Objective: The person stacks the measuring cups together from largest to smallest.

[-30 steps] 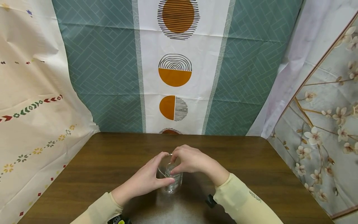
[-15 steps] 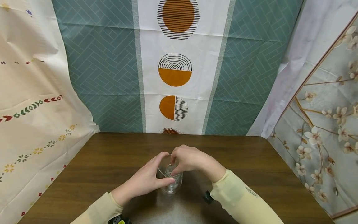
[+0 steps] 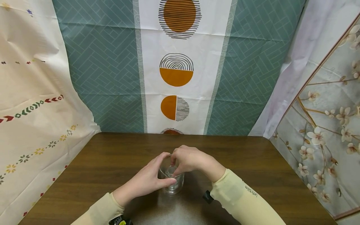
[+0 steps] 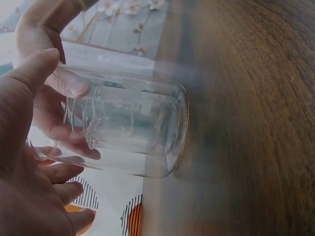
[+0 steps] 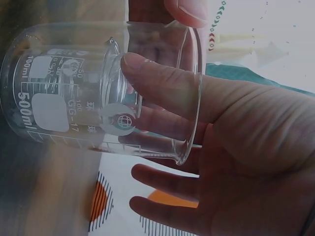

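A large clear glass beaker [image 3: 180,184], marked 500ml, stands upright on the wooden table. My left hand [image 3: 149,178] holds it round the rim, thumb in front and fingers behind. Within it sits a smaller glass beaker [image 4: 142,125]; white 100ml print [image 5: 30,67] shows through the wall. My right hand [image 3: 189,159] reaches down through the large beaker's mouth. Its thumb [image 5: 147,76] and fingers pinch a small glass beaker [image 5: 129,105] at the inner beaker's mouth. Its lower part is hard to make out through the layers of glass.
The brown wooden table [image 3: 239,165] extends around both hands. Behind it hangs a teal and white patterned cloth [image 3: 180,103]. A cream cloth [image 3: 42,125] borders the left side, and a floral cloth [image 3: 323,140] the right.
My right hand and forearm have shifted slightly left, and the glass inside the large beaker appears a little lower. The left hand and the large beaker have stayed in place.
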### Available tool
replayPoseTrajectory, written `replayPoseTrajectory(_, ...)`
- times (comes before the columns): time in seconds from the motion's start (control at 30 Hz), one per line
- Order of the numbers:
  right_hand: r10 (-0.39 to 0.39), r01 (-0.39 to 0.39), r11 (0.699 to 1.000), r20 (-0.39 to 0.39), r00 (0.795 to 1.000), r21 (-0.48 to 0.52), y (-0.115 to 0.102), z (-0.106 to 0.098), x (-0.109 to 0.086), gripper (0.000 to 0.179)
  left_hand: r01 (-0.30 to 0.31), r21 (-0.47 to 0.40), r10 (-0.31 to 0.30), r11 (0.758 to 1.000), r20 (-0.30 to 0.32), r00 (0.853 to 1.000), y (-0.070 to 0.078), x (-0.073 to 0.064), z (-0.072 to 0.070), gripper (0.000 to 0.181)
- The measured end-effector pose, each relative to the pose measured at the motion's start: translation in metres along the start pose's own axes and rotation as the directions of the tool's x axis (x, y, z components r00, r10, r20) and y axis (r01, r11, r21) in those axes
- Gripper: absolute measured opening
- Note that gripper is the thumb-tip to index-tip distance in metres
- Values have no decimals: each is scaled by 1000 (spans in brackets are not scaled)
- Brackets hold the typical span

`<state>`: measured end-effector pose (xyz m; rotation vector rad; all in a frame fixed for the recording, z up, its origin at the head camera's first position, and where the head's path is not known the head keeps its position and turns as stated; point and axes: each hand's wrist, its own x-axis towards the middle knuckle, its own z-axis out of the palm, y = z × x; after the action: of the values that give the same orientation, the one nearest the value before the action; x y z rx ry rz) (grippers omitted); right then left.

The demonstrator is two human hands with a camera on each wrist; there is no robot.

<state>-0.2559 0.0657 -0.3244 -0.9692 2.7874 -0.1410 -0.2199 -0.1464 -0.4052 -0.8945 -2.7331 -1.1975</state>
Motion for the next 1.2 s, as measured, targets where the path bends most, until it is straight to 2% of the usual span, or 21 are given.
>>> replayPoseTrajectory(0.33, -9, 9, 1000, -5, 1000, 8, 1, 2, 1, 26, -12, -3, 12, 1000, -6, 1000, 1, 0, -1, 83)
replayPoseTrajectory(0.57, -4, 5, 1000, -7, 1000, 6, 0, 2, 0, 26, 19, -2, -19, 1000, 3, 1000, 0, 0, 0, 85)
replayPoseTrajectory(0.9, -5, 5, 1000, -13, 1000, -5, 1, 3, -2, 31, -7, 21, 7, 1000, -21, 1000, 2, -1, 0, 83)
replayPoseTrajectory(1.2, 4, -4, 1000, -20, 1000, -1, 2, 4, -2, 31, 2, 7, -2, 1000, -15, 1000, 0, 0, 1, 84)
